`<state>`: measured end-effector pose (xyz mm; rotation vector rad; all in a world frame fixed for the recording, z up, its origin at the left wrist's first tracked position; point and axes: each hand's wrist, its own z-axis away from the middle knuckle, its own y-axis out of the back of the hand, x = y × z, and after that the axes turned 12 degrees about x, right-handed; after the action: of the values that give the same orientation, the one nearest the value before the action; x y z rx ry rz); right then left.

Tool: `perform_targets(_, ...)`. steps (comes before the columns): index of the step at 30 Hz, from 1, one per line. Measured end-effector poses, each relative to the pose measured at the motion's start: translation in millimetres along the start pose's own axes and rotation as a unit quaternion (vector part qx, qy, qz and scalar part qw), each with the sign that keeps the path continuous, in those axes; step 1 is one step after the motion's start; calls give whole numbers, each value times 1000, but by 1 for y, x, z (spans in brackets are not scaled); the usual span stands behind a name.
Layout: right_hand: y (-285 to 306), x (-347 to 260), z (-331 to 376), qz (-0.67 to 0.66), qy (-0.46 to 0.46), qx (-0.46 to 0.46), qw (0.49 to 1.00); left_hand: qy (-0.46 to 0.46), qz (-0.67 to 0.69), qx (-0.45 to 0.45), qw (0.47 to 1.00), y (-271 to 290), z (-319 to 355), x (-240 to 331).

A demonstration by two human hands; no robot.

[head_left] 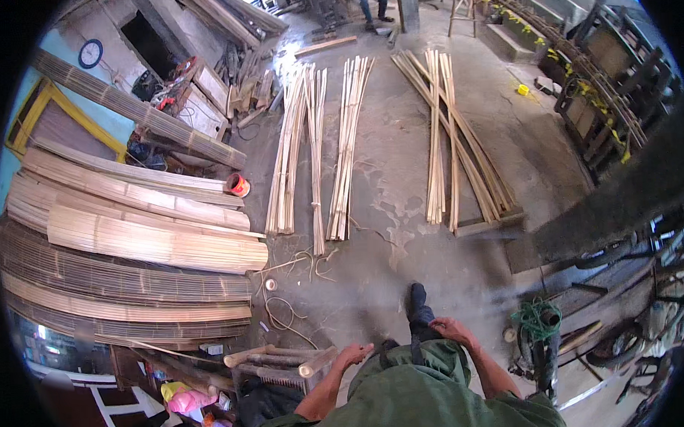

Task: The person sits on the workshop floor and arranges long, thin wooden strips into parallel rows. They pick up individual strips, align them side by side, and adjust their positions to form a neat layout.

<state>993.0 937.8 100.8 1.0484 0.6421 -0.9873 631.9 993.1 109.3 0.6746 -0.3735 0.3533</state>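
My left hand point(352, 356) hangs by my hip with its fingers curled in and nothing in it, just right of a few short thick bamboo poles point(287, 360) lying on a low rack. Over by my other hip, my right hand point(453, 331) rests against my green clothing with loose fingers, also holding nothing. My dark shoe point(417, 303) is stepping forward on the wet concrete floor point(402, 211). Ahead of me lie long bundles of split bamboo strips point(345, 146), one more to the left point(287, 155) and crossed ones to the right point(448, 134).
Rolled bamboo mats point(132, 243) are piled high at the left, with an orange spool point(238, 185) beside them. Loose cord point(281, 313) and a tape roll point(270, 284) lie near my feet. A green rope coil point(538, 316) and dark frames stand right. Another person point(370, 2) sits far ahead.
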Motion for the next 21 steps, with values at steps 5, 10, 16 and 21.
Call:
perform_targets(5, 41, 19, -100, -16, -31, -172, 984, -41, 120, 27, 992, 47, -38, 19)
perform_targets(10, 74, -31, -175, 73, -98, -287, 950, -77, 98, 16, 992, 102, -51, 63)
perform_targets(16, 82, -44, -245, 78, -164, -344, 921, -71, 112, -122, 984, 144, -142, 73)
perform_targets(21, 106, -67, -326, 38, -240, -220, 945, -115, 207, 90, 967, 141, -277, 68)
